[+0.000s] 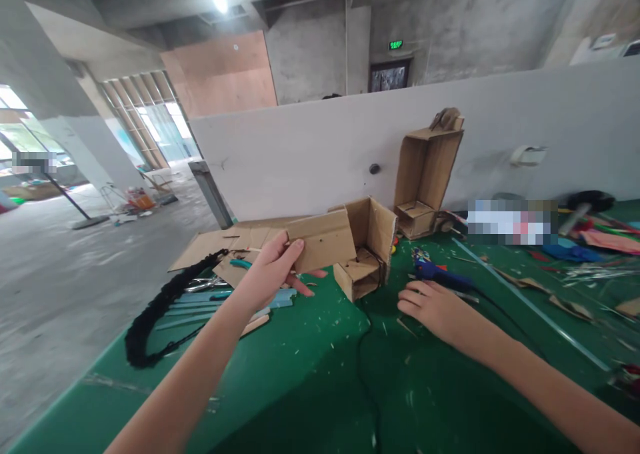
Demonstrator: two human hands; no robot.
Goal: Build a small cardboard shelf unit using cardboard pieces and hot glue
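A: Left hand (277, 267), state of grip?

B: Clasping a cardboard panel (324, 242) by its left end, thumb flat on the near face, other fingers behind and below. Probably held there to keep the opposite end unobstructed.

A: Location of panel?

B: Raised above the green tabletop (310, 387), just left of a chair-shaped cardboard structure (385, 231), partly overlapping it in view. Contact between the two: impossible to confirm.

A: Orientation?

B: Long axis running left to right, rising slightly rightward. Broad face towards the wearer, free short end pointing at the structure. Tilted rather than lying flat.

A: Right hand (435, 307)?

B: Empty as far as visible, fingers loosely bent (undersides hidden, so not fully verifiable). Just beside the blue glue gun (443, 275); no grasp on it apparent. Gun presumably placed there for easy reach.

A: Taller cardboard structure (433, 167)?

B: Upright near the white partition (300, 167), presumably set back to leave working room in front.
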